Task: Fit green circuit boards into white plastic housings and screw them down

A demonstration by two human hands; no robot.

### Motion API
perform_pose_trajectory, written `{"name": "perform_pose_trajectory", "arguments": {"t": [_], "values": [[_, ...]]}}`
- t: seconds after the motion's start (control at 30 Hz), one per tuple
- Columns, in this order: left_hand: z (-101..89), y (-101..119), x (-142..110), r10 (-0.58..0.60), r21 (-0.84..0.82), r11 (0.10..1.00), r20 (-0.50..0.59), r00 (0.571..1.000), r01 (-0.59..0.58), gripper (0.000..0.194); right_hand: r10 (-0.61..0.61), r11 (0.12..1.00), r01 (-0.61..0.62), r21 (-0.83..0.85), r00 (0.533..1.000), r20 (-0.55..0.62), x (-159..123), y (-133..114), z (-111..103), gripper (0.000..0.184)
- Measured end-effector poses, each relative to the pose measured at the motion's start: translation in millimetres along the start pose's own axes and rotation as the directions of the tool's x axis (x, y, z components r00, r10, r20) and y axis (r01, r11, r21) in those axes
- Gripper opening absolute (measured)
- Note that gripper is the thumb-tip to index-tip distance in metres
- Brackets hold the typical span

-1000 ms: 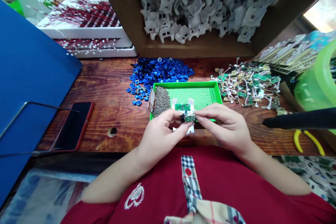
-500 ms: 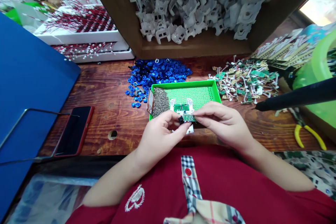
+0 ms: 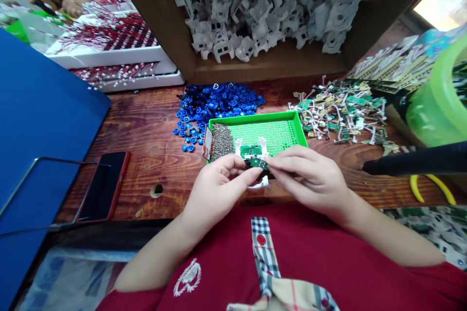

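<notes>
My left hand (image 3: 215, 188) and my right hand (image 3: 310, 177) meet at the near edge of a green tray (image 3: 297, 129). Both are closed in a pinch on one small green circuit board with a dark part (image 3: 257, 163). A white plastic piece (image 3: 263, 183) shows just under the fingers. Inside the tray another white holder with a green board (image 3: 251, 148) lies right behind my fingertips, beside a heap of small metal screws (image 3: 222, 140).
A pile of blue caps (image 3: 215, 102) lies behind the tray. Loose green boards with wires (image 3: 339, 109) spread at the right. A wooden box holds white plastic holders (image 3: 262, 5). A phone (image 3: 104, 184) lies left, yellow-handled pliers (image 3: 434, 189) and a black tool (image 3: 416, 164) right.
Both hands stay together on the small board, only turning it slightly. The view shifted a little, and the black tool at the right swung up and back down.
</notes>
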State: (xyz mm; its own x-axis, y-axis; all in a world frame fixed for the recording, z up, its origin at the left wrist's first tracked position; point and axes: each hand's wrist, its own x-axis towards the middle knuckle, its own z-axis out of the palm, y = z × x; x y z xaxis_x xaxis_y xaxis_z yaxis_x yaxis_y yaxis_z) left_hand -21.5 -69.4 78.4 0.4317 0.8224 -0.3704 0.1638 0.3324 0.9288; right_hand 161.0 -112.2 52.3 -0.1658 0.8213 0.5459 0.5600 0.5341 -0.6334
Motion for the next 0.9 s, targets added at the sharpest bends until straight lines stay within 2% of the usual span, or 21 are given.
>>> {"name": "perform_pose_trajectory", "arguments": {"t": [0.13, 0.27, 0.43, 0.6, 0.7, 0.77, 0.83, 0.9], "values": [[0.5, -1.7, 3.5, -0.03, -0.191, 0.981, 0.017, 0.999, 0.033, 0.017, -0.055, 0.998, 0.053, -0.046, 0.997, -0.045, -0.1, -2.5, 4.3, 0.029], [2.1, -2.5, 7.2, -0.038, -0.29, 0.956, 0.021, 0.999, 0.043, 0.016, -0.023, 0.998, 0.018, -0.055, 0.996, -0.089, -4.2, -2.3, 10.9, 0.033], [4.6, -2.0, 9.4, -0.057, -0.254, 0.966, -0.032, 0.998, 0.047, 0.016, 0.032, 0.989, -0.042, -0.141, 0.997, -0.072, -8.2, -2.1, 18.7, 0.039], [9.8, 2.5, 9.7, -0.01, -0.097, 0.995, -0.114, 0.993, -0.001, 0.017, 0.061, 0.982, -0.067, -0.175, 0.997, -0.039, -1.3, -2.6, 20.3, 0.034], [6.8, 8.8, 2.8, 0.051, 0.0, 0.999, -0.086, 0.995, -0.051, 0.025, 0.082, 0.994, -0.088, -0.062, 0.992, -0.092, 4.7, 6.5, 17.0, 0.035], [-3.3, 11.9, -4.8, 0.093, 0.107, 0.991, -0.102, 0.99, -0.082, 0.027, 0.22, 0.973, -0.205, 0.108, 0.963, -0.158, 7.0, 17.4, 14.9, 0.037], [-19.6, 10.9, -11.8, 0.082, 0.276, 0.96, -0.095, 0.992, -0.053, 0.018, 0.431, 0.863, -0.351, 0.363, 0.887, -0.168, 7.8, 29.1, 14.9, 0.039], [-37.1, 4.3, -16.5, -0.037, 0.419, 0.907, 0.019, 0.999, 0.026, 0.026, 0.592, 0.691, -0.437, 0.576, 0.8, -0.103, 7.7, 37.9, 17.5, 0.04]]}}
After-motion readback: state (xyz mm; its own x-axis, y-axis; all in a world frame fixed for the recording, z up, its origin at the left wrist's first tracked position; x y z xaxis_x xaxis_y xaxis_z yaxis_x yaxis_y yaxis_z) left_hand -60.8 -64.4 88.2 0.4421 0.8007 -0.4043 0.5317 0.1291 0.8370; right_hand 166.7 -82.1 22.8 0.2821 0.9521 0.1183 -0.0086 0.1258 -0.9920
